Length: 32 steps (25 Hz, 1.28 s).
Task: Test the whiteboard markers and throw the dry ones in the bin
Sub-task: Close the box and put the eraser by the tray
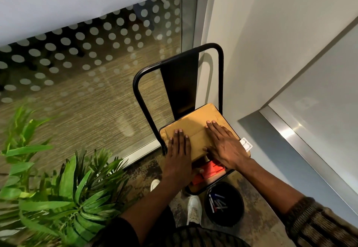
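Both hands lie flat with fingers straight, gripping nothing: left hand (179,149) and right hand (222,146) press on a smooth tan cardboard box (195,128) on a black metal chair (180,80). Slim markers (218,204) lie in the round black bin (234,219) below. Testing seems paused; the next move likely needs the box opened.

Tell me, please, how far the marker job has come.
Done, it seems: several markers already lie in the black bin. In hand: left hand and right hand press flat on a brown box on the chair; neither holds a marker. Left: I cannot tell whether untested markers remain.
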Each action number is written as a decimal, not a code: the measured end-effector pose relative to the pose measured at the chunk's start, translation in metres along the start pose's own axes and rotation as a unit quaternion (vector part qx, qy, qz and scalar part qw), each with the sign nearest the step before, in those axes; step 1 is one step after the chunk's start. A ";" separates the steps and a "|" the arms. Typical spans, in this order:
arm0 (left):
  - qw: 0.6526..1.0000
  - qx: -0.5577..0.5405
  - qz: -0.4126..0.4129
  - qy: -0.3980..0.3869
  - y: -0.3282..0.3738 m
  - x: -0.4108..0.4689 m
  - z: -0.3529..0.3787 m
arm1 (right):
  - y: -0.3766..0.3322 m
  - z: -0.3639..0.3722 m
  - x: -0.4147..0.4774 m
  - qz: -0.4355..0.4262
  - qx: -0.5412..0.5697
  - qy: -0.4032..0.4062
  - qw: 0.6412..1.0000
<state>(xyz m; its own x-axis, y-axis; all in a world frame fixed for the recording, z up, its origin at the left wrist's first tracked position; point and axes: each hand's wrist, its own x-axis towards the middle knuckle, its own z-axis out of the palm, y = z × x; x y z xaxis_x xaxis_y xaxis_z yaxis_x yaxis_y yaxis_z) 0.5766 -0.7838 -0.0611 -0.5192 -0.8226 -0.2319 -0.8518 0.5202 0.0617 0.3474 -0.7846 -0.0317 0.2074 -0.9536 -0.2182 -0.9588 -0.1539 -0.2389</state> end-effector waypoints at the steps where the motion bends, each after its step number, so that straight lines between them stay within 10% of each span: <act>1: 1.000 0.000 -0.002 -0.002 0.001 0.001 -0.001 | 0.001 0.002 0.000 0.000 0.000 0.003 1.000; 11: 1.000 0.006 -0.014 0.000 0.005 0.002 0.001 | 0.001 -0.001 0.002 0.037 0.058 -0.025 0.997; 22: 0.989 -0.023 0.069 0.125 0.042 -0.016 -0.014 | 0.026 0.005 -0.061 0.220 0.092 0.227 0.944; 32: 0.993 0.002 0.114 -0.008 0.103 -0.027 0.028 | 0.075 0.023 -0.080 0.138 0.025 0.011 0.990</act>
<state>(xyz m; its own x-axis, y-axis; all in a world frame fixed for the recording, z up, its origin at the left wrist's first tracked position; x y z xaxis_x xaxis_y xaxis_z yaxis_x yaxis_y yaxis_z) 0.5054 -0.7014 -0.0755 -0.6979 -0.6790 -0.2277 -0.7113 0.6941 0.1105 0.2631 -0.7144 -0.0536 -0.0649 -0.9631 -0.2613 -0.9676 0.1248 -0.2196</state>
